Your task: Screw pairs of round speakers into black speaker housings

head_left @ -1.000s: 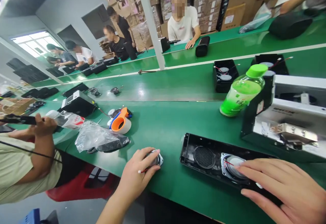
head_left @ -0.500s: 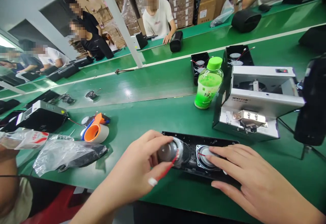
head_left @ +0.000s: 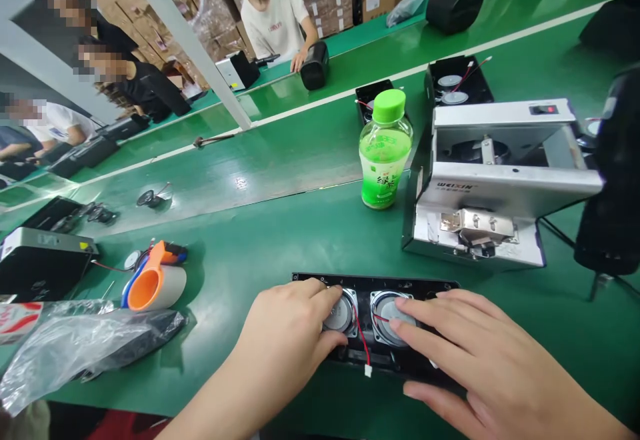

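A black speaker housing (head_left: 400,285) lies on the green bench right in front of me. Two round silver speaker drivers sit in it side by side. My left hand (head_left: 285,340) grips the left driver (head_left: 340,312), fingers curled round its rim. A red wire (head_left: 361,340) with a white plug trails from that driver over the housing's near edge. My right hand (head_left: 475,360) lies flat with fingers spread, its fingertips pressing on the right driver (head_left: 385,310).
A green-capped bottle (head_left: 384,153) stands beyond the housing beside a silver machine (head_left: 495,180). An orange tape dispenser (head_left: 155,283) and a clear plastic bag (head_left: 75,340) lie at the left. Other people work along the far benches, and black housings (head_left: 453,80) ride the conveyor.
My left hand carried a loose driver from the bench at the left over to the housing and set it into the left opening. My view turned right and down.
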`<state>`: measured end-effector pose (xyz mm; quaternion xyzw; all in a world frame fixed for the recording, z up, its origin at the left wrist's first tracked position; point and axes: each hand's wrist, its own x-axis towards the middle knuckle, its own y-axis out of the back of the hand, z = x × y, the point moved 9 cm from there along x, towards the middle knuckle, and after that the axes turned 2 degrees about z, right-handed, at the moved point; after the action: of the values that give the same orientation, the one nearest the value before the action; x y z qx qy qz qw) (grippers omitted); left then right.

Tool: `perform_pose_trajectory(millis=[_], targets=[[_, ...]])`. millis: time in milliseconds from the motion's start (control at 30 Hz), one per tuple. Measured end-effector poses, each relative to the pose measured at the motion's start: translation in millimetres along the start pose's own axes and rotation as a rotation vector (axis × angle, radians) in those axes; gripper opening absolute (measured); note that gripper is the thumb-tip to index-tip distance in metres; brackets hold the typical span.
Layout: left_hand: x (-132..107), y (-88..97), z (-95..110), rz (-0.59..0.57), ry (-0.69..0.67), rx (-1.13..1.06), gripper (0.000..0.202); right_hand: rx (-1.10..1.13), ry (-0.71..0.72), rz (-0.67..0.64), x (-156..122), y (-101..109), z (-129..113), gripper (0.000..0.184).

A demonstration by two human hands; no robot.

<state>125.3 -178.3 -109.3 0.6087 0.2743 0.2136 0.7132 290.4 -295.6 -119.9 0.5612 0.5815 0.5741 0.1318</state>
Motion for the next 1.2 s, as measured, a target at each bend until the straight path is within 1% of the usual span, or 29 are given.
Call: perform_pose_trajectory(millis=[233,367,433,567,767,967,1067,1200], targets=[[0.6,0.1,0.4,0.008,-0.045,-0.020,0.060,-0.015,0.006,-0.003,-5.2,-1.5,2.8,0.045],[-2.1,3.1,-1.3,-0.015,-0.086,-0.057,0.064,-0.035,0.006,-0.013,-4.4,-2.9,2.6,0.045],[-3.3,4.2,-2.5,-0.024,-0.103,-0.093,0.062,-0.038,0.005,-0.012,-3.8,-3.0,2.4,0.045],[-3.4,4.7,-5.6,-0.016,-0.094,-0.137,0.052,-0.040,0.006,-0.024,-5.3,-4.5,2.5,0.044],[-1.2,3.5,-5.5,-0.016,-0.093,-0.133,0.047,-0.060,0.005,-0.031,-8.8,-6.2,3.1,0.044],[-1.5,3.4,-0.3,0.000,-0.131,-0.087,0.050,-0.039,-0.013,-0.039,-5.4,-4.9,3.6,0.046],[-2.4,2.3,2.3,0.000,-0.130,-0.044,0.051,-0.024,-0.012,-0.046,-4.2,-4.5,2.7,0.044],[-2.5,1.1,1.6,-0.019,-0.113,-0.053,0.055,-0.036,-0.017,-0.063,-5.0,-6.5,2.6,0.045]])
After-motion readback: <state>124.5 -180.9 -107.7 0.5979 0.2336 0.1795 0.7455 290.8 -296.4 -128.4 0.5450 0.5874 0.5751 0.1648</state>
